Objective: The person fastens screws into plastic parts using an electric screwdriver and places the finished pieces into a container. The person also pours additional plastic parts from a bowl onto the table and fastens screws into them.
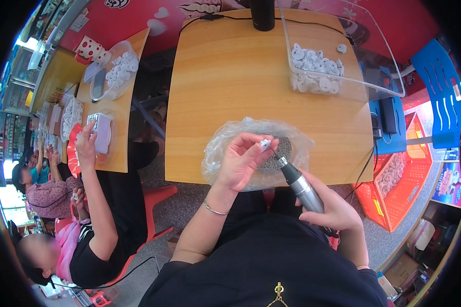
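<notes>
At the near edge of the light-brown wooden table (225, 77), a crumpled clear plastic bag (215, 158) lies spread open around a heap of small grey metallic pieces (284, 149). The left hand (239, 162) is positioned above this bag. Its thumb and index finger form a narrow pinch on a small white plastic part (265, 145), which is located over the bag, just beside the heap. The right hand (335, 207) grips a silver-and-black cylindrical power screwdriver (308, 193); its fingers are closed around the barrel and partly hidden behind it. The thin metal bit points up and left toward the white part; contact between the two cannot be determined.

At the far right of the table, a clear rectangular plastic bin (358, 83) contains a pile of round white plastic pieces (315, 69). A black cylindrical container (263, 14) stands at the far edge. To the right of the table, an orange slotted plastic crate (389, 215) sits near a blue slotted plastic chair (440, 84).
</notes>
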A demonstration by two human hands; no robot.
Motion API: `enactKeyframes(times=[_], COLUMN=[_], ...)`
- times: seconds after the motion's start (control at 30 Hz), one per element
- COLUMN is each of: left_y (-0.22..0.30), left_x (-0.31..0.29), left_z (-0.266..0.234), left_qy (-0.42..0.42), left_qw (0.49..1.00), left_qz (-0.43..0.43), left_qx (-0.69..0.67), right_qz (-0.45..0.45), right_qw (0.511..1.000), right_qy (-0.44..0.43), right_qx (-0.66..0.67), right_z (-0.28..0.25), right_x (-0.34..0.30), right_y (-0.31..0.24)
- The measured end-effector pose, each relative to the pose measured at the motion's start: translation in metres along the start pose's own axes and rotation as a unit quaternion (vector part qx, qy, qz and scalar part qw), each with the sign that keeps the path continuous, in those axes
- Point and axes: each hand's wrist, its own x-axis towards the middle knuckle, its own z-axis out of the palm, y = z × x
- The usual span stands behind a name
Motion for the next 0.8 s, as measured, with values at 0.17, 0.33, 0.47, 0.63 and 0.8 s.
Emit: enactKeyframes(times=[0.17,0.33,0.47,0.63,0.8], left_y=[0.0021,0.0019,0.0028,0.0029,0.0024], left_x=[-0.0013,-0.0019,-0.0022,-0.0025,-0.0031], left_z=[0.0015,0.0013,0.002,0.003,0.0017], left_qy=[0.003,0.005,0.008,0.011,0.011], left_qw=[1.0,0.999,0.999,0.999,0.999], left_qz=[0.0,-0.003,-0.007,-0.008,-0.007], left_qx=[0.026,0.034,0.033,0.036,0.036], right_qz=[0.021,-0.003,0.014,0.007,0.025], right_qw=[1.0,1.0,1.0,1.0,1.0], right_qy=[-0.001,-0.008,-0.004,-0.006,-0.005], right_qx=[0.009,-0.007,-0.003,0.002,0.008], right_z=[0.0,-0.0008,-0.0007,-0.0008,-0.0012], right_x=[-0.0008,-0.0007,-0.0004,-0.0004,0.0002], right_y=[-0.0019,0.0006,-0.0011,-0.0001,0.0013])
